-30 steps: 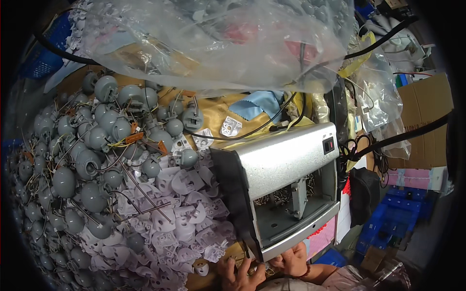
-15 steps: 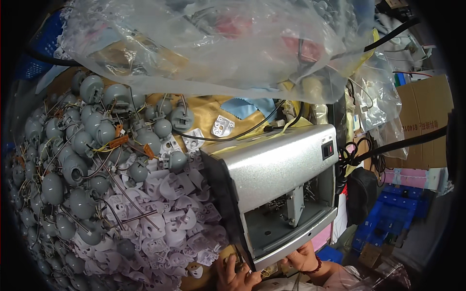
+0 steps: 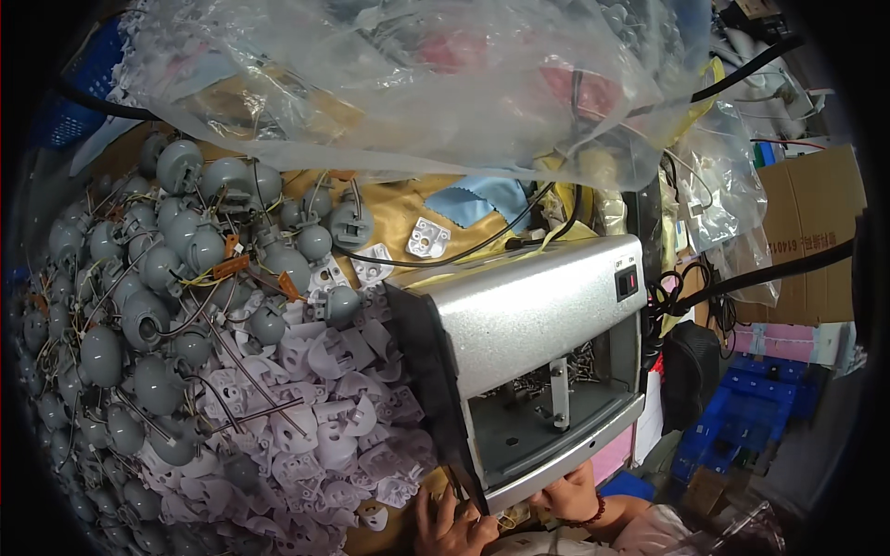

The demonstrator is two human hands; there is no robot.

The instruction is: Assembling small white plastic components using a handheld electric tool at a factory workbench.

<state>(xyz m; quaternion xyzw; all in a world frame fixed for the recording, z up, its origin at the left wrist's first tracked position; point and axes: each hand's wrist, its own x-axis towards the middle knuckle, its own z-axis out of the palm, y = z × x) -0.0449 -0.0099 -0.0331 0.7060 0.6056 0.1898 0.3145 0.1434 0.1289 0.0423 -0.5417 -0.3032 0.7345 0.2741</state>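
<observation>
A silver screw feeder [image 3: 528, 315] with a red rocker switch [image 3: 628, 283] stands right of centre. Loose screws [image 3: 533, 382] lie in its open tray, around an upright metal blade [image 3: 560, 394]. Below its lower left corner is my left hand [image 3: 450, 526], fingers bent and drawn in; whatever they grip is hidden. My right hand [image 3: 570, 496], with a dark red bead bracelet at the wrist, is closed just under the feeder's front edge. The feeder covers its fingertips, so I cannot make out what it holds. A thin yellow wire [image 3: 508, 521] shows between the hands.
Grey round lamp-like housings [image 3: 158, 385] with wires pile up at left. White plastic brackets [image 3: 315, 417] heap beside the feeder. Clear plastic sheeting [image 3: 399, 93] spans the back. Black cables, a cardboard box [image 3: 816, 241] and blue bins [image 3: 742, 398] are at right.
My right hand has shifted slightly left under the feeder's edge, and the left fingers have moved a little. The feeder's metal blade has changed position, with more screws showing behind it.
</observation>
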